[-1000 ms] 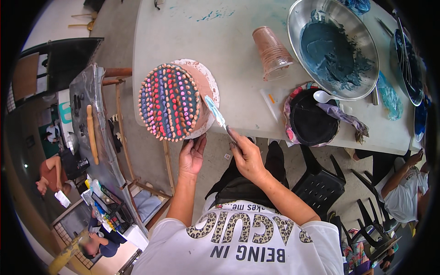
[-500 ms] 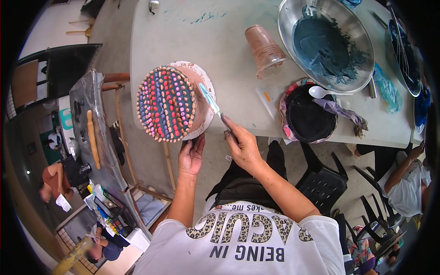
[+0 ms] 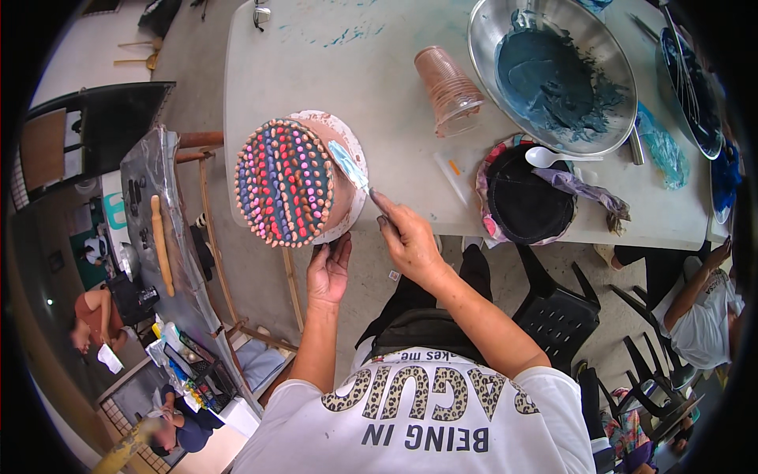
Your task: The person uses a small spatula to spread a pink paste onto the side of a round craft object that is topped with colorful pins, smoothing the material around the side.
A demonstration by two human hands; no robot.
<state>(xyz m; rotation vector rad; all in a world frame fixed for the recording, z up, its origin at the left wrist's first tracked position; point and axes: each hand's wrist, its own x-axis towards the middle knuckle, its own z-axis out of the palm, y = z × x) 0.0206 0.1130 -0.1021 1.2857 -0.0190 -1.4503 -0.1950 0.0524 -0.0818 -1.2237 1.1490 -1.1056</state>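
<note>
A round cake with a dark top covered in rows of pink, red, blue and brown dabs stands on a white board near the table's corner. Its side is coated brown. My right hand is closed on the dark handle of a palette knife, whose whitish-blue blade lies against the cake's right side. Below the cake's near edge, my left hand is open, palm up, with its fingers reaching up to the board; the fingertips are partly hidden beneath it.
On the pale table are stacked plastic cups, a steel bowl of dark blue-grey icing, a black round pad and a white spoon. A black chair stands at the right. A rolling pin lies on the side table.
The palette knife's blade has shifted slightly left and down along the cake's side, turning more of its face into view. My right hand has moved slightly; my left hand stays at the board.
</note>
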